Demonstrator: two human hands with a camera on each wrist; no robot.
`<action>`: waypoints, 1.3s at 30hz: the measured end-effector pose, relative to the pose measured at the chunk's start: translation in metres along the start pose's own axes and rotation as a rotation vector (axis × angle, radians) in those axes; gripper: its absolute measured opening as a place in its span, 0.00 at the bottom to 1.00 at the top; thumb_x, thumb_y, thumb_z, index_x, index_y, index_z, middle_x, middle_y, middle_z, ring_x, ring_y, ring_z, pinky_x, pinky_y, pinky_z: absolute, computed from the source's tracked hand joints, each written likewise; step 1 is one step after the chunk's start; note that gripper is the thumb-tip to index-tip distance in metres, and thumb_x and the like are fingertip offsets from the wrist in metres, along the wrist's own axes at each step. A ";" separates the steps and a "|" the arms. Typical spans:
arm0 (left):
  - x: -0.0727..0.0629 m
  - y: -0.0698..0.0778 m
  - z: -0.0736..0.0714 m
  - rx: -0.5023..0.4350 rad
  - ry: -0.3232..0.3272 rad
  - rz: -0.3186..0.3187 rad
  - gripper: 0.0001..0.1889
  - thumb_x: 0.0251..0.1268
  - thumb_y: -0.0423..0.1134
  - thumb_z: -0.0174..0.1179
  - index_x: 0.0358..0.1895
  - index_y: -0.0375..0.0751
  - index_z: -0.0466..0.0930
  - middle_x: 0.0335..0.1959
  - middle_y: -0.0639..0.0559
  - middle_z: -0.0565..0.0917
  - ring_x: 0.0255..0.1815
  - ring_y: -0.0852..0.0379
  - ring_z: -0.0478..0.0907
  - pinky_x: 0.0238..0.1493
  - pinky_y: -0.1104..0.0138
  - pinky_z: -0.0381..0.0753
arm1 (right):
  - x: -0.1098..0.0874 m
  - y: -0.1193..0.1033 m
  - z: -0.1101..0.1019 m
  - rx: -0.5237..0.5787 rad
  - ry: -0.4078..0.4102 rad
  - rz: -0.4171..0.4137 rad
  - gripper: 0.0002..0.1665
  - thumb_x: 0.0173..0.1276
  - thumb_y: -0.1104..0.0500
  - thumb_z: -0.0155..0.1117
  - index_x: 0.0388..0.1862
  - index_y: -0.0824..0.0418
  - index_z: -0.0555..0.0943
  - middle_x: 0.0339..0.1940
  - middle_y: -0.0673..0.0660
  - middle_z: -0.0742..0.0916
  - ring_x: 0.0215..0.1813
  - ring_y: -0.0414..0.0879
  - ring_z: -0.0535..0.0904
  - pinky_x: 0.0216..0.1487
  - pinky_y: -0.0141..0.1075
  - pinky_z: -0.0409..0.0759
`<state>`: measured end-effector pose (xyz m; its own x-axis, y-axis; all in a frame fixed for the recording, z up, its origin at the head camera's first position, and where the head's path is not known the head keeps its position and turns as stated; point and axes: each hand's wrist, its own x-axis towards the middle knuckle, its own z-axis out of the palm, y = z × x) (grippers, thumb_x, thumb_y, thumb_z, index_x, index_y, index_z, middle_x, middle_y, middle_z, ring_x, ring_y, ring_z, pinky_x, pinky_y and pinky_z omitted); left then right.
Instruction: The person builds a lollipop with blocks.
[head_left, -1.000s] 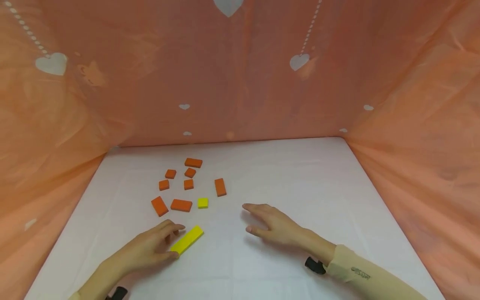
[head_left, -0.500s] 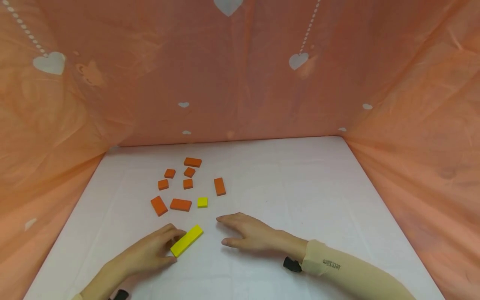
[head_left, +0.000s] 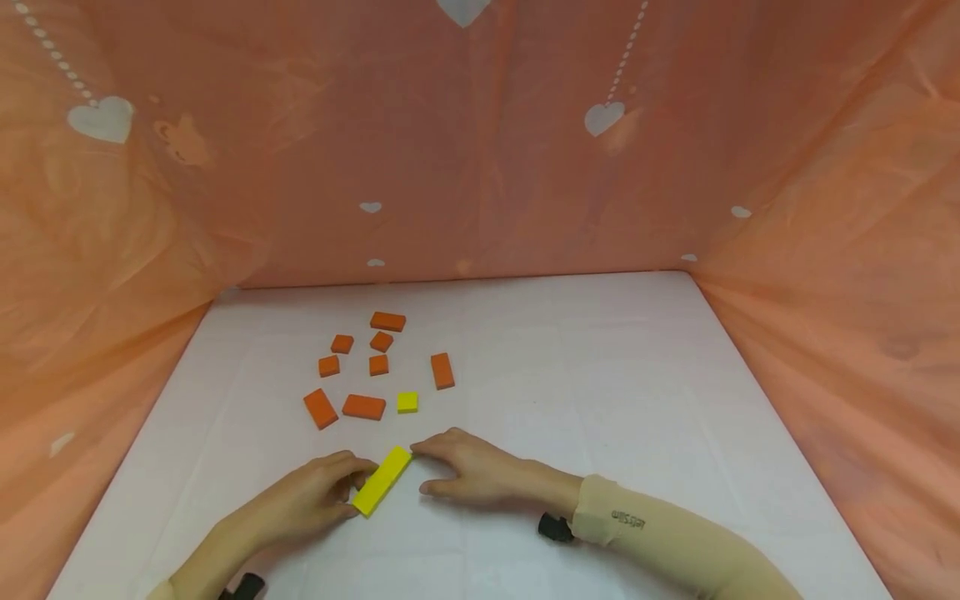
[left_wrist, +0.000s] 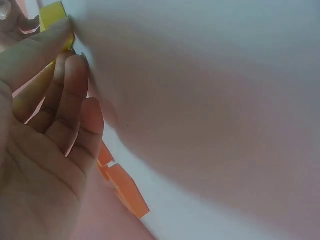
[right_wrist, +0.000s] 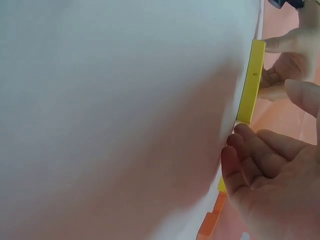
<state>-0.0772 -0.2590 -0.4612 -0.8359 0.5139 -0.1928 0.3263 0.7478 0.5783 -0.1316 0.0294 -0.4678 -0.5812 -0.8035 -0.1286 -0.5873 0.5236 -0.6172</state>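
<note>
A long yellow block (head_left: 382,481) stands slantwise on the white tabletop between the hands. My left hand (head_left: 311,496) pinches it, thumb at the near end and index finger along its left side. In the left wrist view the thumb covers part of the yellow block (left_wrist: 52,16). My right hand (head_left: 472,471) has loosely extended fingers, with the index fingertip close to the block's far end; whether it touches is unclear. In the right wrist view nothing lies in the right palm. A small yellow square block (head_left: 407,402) lies just beyond the long one.
Several orange blocks lie behind and left of the hands, such as a rectangular one (head_left: 364,407), a tilted one (head_left: 321,409) and a square one (head_left: 328,366). Another orange rectangle (head_left: 442,371) lies farther right. Orange curtains (head_left: 480,167) enclose the white tabletop (head_left: 600,375).
My right hand has moved left, up to the far end of the long yellow block. That block has shifted slightly right and turned a little steeper, with my left hand following.
</note>
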 end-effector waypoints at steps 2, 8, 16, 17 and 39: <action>0.002 -0.001 -0.001 -0.023 -0.002 0.023 0.26 0.57 0.33 0.77 0.61 0.41 0.82 0.39 0.66 0.78 0.36 0.66 0.71 0.36 0.71 0.77 | 0.001 0.000 0.001 0.007 0.009 0.005 0.33 0.76 0.48 0.67 0.76 0.56 0.74 0.72 0.47 0.80 0.70 0.40 0.73 0.72 0.35 0.71; 0.007 -0.001 0.001 -0.031 0.019 0.050 0.24 0.57 0.41 0.79 0.57 0.44 0.84 0.37 0.68 0.78 0.35 0.67 0.72 0.35 0.72 0.76 | 0.002 0.001 0.001 0.088 0.047 0.052 0.30 0.77 0.48 0.65 0.74 0.55 0.76 0.70 0.46 0.81 0.68 0.39 0.73 0.71 0.34 0.72; 0.017 0.009 0.010 0.045 0.081 0.058 0.24 0.56 0.50 0.79 0.55 0.50 0.86 0.38 0.70 0.78 0.35 0.68 0.71 0.36 0.72 0.77 | 0.001 0.008 -0.002 0.145 0.110 0.085 0.26 0.76 0.54 0.66 0.70 0.57 0.80 0.65 0.49 0.84 0.65 0.42 0.76 0.69 0.37 0.74; 0.018 0.011 0.012 0.061 0.087 0.062 0.23 0.56 0.51 0.79 0.55 0.50 0.86 0.38 0.70 0.78 0.35 0.68 0.71 0.36 0.72 0.77 | 0.001 0.009 -0.002 0.137 0.122 0.087 0.25 0.75 0.55 0.67 0.69 0.58 0.80 0.63 0.49 0.84 0.64 0.42 0.76 0.69 0.36 0.74; 0.083 0.059 0.035 0.177 0.222 0.165 0.23 0.54 0.57 0.79 0.48 0.51 0.85 0.33 0.67 0.77 0.31 0.68 0.70 0.36 0.70 0.73 | -0.027 0.058 -0.036 0.350 0.266 0.139 0.23 0.66 0.60 0.77 0.59 0.63 0.84 0.42 0.51 0.85 0.42 0.43 0.78 0.44 0.31 0.78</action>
<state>-0.1115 -0.1571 -0.4710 -0.8351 0.5440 0.0810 0.5204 0.7339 0.4365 -0.1704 0.0914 -0.4727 -0.7922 -0.6080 -0.0532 -0.2944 0.4571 -0.8393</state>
